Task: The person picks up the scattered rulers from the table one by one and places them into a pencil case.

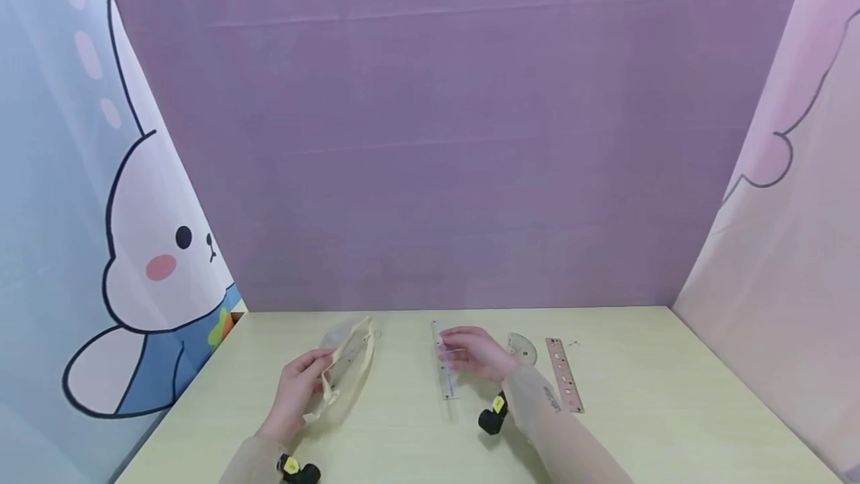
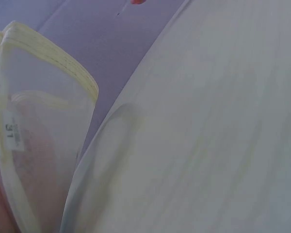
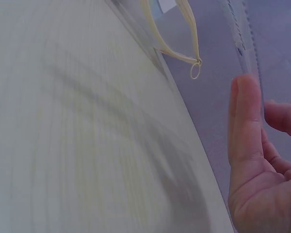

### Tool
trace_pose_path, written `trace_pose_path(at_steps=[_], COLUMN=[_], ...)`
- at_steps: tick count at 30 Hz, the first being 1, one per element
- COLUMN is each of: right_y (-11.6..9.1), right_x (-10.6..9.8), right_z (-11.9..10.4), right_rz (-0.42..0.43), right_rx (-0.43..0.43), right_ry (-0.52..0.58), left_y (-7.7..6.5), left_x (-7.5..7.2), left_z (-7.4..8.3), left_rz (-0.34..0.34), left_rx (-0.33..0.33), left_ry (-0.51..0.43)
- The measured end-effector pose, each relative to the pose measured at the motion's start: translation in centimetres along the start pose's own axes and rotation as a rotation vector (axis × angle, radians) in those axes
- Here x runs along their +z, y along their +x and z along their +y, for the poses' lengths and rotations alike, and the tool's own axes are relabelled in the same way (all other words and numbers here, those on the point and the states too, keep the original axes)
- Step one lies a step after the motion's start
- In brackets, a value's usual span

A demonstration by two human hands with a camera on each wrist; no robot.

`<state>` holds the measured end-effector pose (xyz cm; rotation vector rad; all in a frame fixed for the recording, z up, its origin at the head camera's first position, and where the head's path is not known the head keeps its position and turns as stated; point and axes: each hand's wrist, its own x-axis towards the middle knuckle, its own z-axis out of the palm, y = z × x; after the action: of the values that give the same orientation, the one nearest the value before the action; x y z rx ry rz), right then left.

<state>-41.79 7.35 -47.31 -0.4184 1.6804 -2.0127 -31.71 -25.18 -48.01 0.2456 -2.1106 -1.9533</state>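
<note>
My left hand (image 1: 295, 393) grips the near side of a see-through zip pouch (image 1: 366, 355) with cream edging, above the table's left-middle part. Its opening faces right and gapes, as the right wrist view of the pouch (image 3: 191, 19) shows. In the left wrist view the pouch (image 2: 48, 121) carries a white tag, and little of the hand shows behind it. Between thumb and fingers my right hand (image 1: 475, 353) pinches a clear ruler (image 1: 447, 385), raised off the table. One edge of this ruler (image 3: 242, 39) looks scalloped in the right wrist view.
Right of my right hand a clear protractor (image 1: 522, 349) lies on the pale wooden table (image 1: 645, 394). Beside it lies a pink ruler (image 1: 564, 374) with cut-out holes. Small dark marks show just past it, too small to identify. A purple cloth (image 1: 457, 133) hangs behind the table.
</note>
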Motion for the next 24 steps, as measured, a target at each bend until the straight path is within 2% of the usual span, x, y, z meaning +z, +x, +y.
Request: trace_pose_path(at_steps=[7,14,24], right_y=[0.4,0.5,0.9], right_x=[1.0,1.6,2.2], right_z=[-0.4,-0.5,-0.6], right_rz=[-0.003,0.004,-0.01], right_rx=[-0.005,0.004,0.02], right_ry=[-0.026,-0.035,-0.045], left_y=[-0.3,-0.4,-0.4], left_x=[-0.3,-0.5,-0.3], left_z=[1.0,1.3,1.3], left_rz=[-0.005,-0.007,-0.009], left_rx=[-0.008,-0.004,0.027], left_ry=[0.06,0.032,0.059])
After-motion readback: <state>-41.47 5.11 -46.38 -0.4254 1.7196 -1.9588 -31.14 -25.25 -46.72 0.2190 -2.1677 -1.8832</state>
